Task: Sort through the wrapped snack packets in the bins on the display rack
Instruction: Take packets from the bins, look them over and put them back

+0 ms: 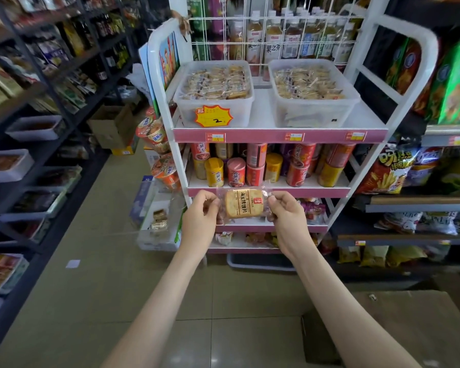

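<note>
In front of the white metal display rack [168, 123] with pink shelf edges, both bare arms reach forward and hold one clear-wrapped snack packet [244, 203], a square golden-brown biscuit slice with a dark printed label down its middle. The left hand [201, 215] pinches the packet's left sealed edge with curled fingers and thumb, and the right hand [286, 215] pinches its right sealed edge the same way, so the packet is stretched flat between them, label facing the camera. It hangs in the air level with the rack's third shelf, well below the bins. On the top shelf sit two translucent plastic bins side by side: the left bin [213, 112] is heaped with small wrapped packets and carries a yellow starburst price tag [214, 116] on its front wall, and the right bin [314, 112] holds a similar layer of packets. The shelf beneath them carries red and yellow cylindrical cans [252, 166]. Behind the rack's white wire grid [276, 27] stand bottled drinks. A brown cardboard box [398, 322] lies on the tiled floor at lower right, and dark shelving [37, 107] stocked with goods lines the left aisle.
</note>
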